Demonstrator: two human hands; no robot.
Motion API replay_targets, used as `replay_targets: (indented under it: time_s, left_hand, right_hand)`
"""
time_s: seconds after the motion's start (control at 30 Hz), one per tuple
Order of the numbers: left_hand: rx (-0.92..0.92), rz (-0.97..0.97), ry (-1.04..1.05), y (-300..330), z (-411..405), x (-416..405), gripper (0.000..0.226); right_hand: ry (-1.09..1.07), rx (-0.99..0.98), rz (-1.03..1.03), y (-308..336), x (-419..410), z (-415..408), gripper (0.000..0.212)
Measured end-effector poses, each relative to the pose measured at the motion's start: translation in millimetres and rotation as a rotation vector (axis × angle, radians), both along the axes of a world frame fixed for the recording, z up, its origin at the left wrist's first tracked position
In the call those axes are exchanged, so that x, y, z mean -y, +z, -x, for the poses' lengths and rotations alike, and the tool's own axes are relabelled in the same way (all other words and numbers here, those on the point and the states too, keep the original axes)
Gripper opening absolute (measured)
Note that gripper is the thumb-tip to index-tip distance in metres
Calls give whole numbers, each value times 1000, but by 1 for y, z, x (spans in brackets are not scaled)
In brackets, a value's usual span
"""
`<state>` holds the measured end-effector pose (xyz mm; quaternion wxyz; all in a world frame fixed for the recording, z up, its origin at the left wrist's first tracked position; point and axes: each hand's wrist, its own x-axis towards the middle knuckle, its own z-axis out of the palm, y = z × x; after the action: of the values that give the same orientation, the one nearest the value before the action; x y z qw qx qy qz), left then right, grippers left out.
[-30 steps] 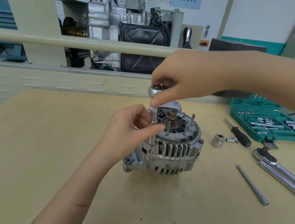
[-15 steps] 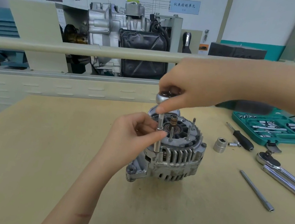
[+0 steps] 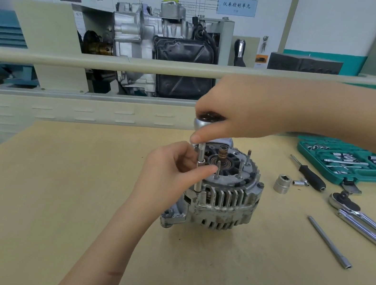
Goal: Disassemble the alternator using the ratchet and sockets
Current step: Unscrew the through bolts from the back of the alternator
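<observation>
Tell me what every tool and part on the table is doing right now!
Alternator: upright on the table, rear cover off, studs exposed.
Ratchet: head gripped from above.
Extension bar: vertical, tip down at the alternator's edge.
Right hand: closed on the ratchet.
Left hand: fingers pinching the extension bar.
Loose socket: standing alone.
Screwdriver: lying unused.
Socket case: open.
Spare ratchet: lying flat.
Thin rod: lying flat.

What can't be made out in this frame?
- Ratchet head, head view: mostly covered by the right hand.
- Bolt under the extension: hidden by the left hand and the alternator rim.
- Sockets in the case: too small to read; case cut off by the right edge.
- Spare ratchet: handle cut off by the right edge.
</observation>
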<state>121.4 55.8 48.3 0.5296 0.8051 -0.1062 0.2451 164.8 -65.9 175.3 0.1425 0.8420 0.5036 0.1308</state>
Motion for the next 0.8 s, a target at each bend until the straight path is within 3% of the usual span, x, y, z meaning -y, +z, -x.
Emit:
replay_targets:
  time_s: [0.1,0.2,0.33,0.57,0.67,0.73,0.8]
  left_hand:
    - [-77,-6,-119,5,1,-7,15]
    - [-151,9,-245,6,2,-14,23]
    - [-92,-7,-94,4,2,-12,12]
    - [-34,-26,-5,7,-1,-13,23]
    - [-8,-30,-6,7,-5,-16,17]
    - [60,-111,17,8,-3,-16,20]
    - [66,-105,23,8,0,-18,21]
  right_hand:
    - [-6,-62,-66,0,3,-3,47]
    - [35,-149,-79,3,8,-5,38]
    - [51,-159,-129,3,8,-5,43]
    - [-54,39,-302,-18,-8,8,42]
    - [3,253,-629,-57,-19,22,27]
    - [213,231,-1032,-84,-25,30,16]
    - [333,139,-1311,-110,-26,32,11]
